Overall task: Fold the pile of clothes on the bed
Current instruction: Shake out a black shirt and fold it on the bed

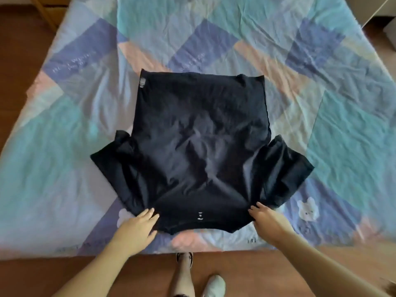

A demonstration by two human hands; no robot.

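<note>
A black T-shirt point(199, 142) lies spread flat on the bed, collar end toward me and hem toward the far side, both short sleeves splayed outward. My left hand point(139, 226) rests with straight fingers on the shirt's near left shoulder. My right hand point(267, 219) rests the same way on the near right shoulder. Neither hand pinches the cloth that I can see. No other clothes show on the bed.
The bed is covered by a patchwork quilt point(332, 125) in teal, blue and pink, with a white cartoon figure point(307, 209) near the right sleeve. A wooden floor point(64, 275) runs along the near edge, where my legs and a white shoe point(214, 285) stand.
</note>
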